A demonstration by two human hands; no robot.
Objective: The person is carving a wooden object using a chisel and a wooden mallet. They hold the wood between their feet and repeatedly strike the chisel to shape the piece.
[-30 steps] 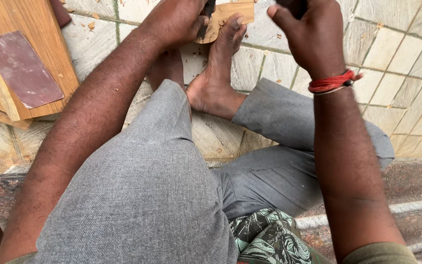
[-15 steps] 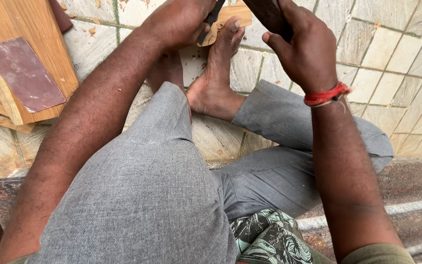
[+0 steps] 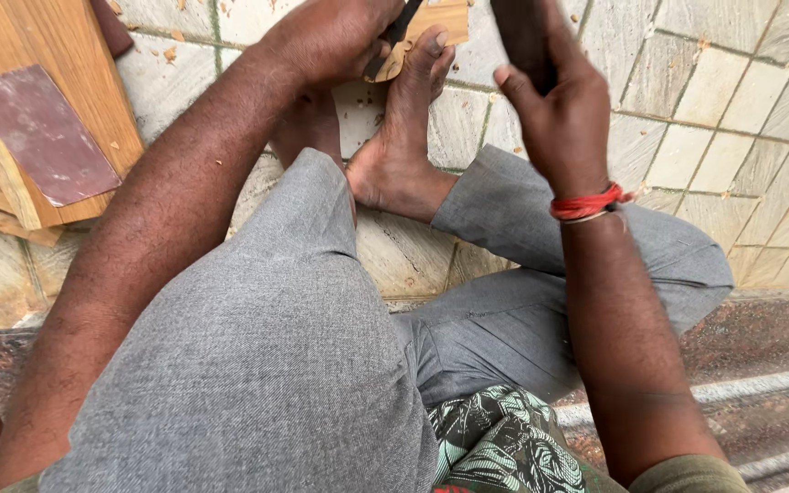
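Since a second ago my right hand [image 3: 554, 119] has lifted its dark, smooth mallet [image 3: 520, 36] higher; I judge a blow is coming. My left hand [image 3: 331, 36] keeps its fingers wrapped round a thin dark chisel [image 3: 394, 32], its tip on the pale wood piece [image 3: 431, 23] pinned under my foot [image 3: 404, 128] on the paved floor [image 3: 705, 82]

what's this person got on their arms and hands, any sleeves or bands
Both forearms are bare. The right hand has a red thread band wound round the wrist. An olive short sleeve edges the right upper arm. The left hand wears nothing visible: no gloves, no rings.
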